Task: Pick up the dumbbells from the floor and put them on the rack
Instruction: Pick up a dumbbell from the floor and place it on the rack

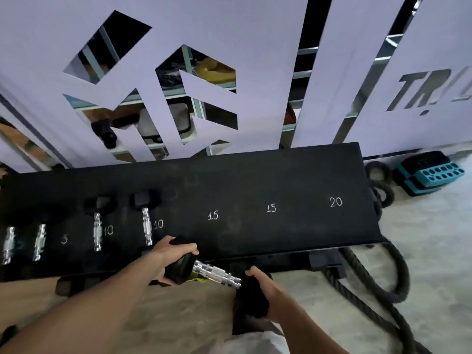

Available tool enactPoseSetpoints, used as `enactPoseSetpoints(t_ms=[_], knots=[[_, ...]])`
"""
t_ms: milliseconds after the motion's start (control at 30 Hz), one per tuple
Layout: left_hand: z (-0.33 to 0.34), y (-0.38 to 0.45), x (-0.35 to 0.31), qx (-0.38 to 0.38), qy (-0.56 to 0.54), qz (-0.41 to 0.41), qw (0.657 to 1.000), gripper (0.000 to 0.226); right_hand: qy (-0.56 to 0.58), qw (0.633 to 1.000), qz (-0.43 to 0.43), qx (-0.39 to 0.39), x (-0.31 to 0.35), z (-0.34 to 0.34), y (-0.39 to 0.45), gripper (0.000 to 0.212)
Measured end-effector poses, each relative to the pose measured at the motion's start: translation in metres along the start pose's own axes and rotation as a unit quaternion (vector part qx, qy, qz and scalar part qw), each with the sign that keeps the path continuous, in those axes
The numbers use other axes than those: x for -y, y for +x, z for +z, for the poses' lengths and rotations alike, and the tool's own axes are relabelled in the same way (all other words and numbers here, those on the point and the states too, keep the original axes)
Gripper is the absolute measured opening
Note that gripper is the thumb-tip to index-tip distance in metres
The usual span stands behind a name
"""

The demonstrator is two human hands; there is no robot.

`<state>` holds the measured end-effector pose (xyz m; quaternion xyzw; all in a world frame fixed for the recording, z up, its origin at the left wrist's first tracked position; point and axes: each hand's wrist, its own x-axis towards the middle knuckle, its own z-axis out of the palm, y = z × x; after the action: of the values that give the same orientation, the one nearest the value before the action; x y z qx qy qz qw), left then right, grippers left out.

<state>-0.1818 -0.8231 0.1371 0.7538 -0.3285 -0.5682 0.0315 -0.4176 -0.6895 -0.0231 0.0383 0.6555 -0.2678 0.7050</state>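
The black hex-headed dumbbell with a knurled chrome handle [217, 273] is held level at the front edge of the black flat-topped rack [255, 175], clear of the floor. The left hand [166, 259] wraps one head; the right hand [265, 292] clasps the other. Gripping the heads likely spreads the load. The chalked "15" mark [213, 215] lies just beyond, probably the intended slot.
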Motion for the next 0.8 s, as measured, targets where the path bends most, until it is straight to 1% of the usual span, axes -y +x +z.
enactPoseSetpoints(t_ms=[67, 133, 167, 267, 367, 400, 433, 467, 533, 567, 600, 633, 667, 767, 800], knots=[[-0.008, 0.018, -0.021, -0.009, 0.005, -0.01, 1.0, 0.038, 0.002, 1.0, -0.003, -0.022, 0.037, 0.019, -0.015, 0.1], [-0.016, 0.036, -0.039, -0.006, -0.001, -0.02, 1.0, 0.032, -0.014, 0.999, 0.007, -0.037, 0.071, 0.04, -0.026, 0.085], [-0.019, 0.045, -0.047, -0.003, 0.001, -0.025, 1.0, 0.035, -0.012, 0.999, 0.006, -0.047, 0.082, 0.046, -0.025, 0.081], [-0.026, 0.065, -0.072, 0.0, 0.016, -0.032, 0.999, 0.048, 0.008, 0.999, 0.006, -0.051, 0.103, 0.061, -0.02, 0.078], [-0.032, 0.088, -0.098, 0.007, 0.052, -0.034, 0.998, 0.055, 0.061, 0.996, 0.007, -0.06, 0.109, 0.074, -0.014, 0.057], [-0.032, 0.095, -0.105, 0.012, 0.065, -0.032, 0.997, 0.056, 0.088, 0.994, 0.012, -0.068, 0.109, 0.077, -0.011, 0.054], [-0.033, 0.102, -0.115, 0.018, 0.081, -0.028, 0.996, 0.057, 0.116, 0.991, 0.022, -0.067, 0.108, 0.082, -0.006, 0.057], [-0.034, 0.11, -0.125, 0.023, 0.1, -0.023, 0.994, 0.058, 0.135, 0.988, 0.031, -0.063, 0.105, 0.087, 0.003, 0.065], [-0.033, 0.126, -0.147, 0.04, 0.154, -0.016, 0.987, 0.066, 0.177, 0.98, 0.058, -0.076, 0.089, 0.096, 0.028, 0.094], [-0.031, 0.13, -0.158, 0.046, 0.179, -0.013, 0.983, 0.071, 0.198, 0.975, 0.061, -0.075, 0.068, 0.095, 0.058, 0.108], [-0.03, 0.136, -0.169, 0.054, 0.206, -0.01, 0.977, 0.076, 0.226, 0.97, 0.068, -0.065, 0.054, 0.098, 0.076, 0.119], [-0.027, 0.142, -0.179, 0.059, 0.237, -0.004, 0.97, 0.082, 0.253, 0.963, 0.072, -0.057, 0.045, 0.104, 0.084, 0.125], [-0.024, 0.149, -0.188, 0.066, 0.267, 0.003, 0.961, 0.087, 0.279, 0.956, 0.072, -0.053, 0.042, 0.113, 0.082, 0.125], [-0.013, 0.164, -0.21, 0.072, 0.34, 0.035, 0.937, 0.095, 0.356, 0.929, 0.069, -0.068, 0.061, 0.146, 0.053, 0.106], [-0.008, 0.169, -0.217, 0.075, 0.361, 0.044, 0.929, 0.095, 0.378, 0.92, 0.07, -0.081, 0.068, 0.155, 0.048, 0.103]])
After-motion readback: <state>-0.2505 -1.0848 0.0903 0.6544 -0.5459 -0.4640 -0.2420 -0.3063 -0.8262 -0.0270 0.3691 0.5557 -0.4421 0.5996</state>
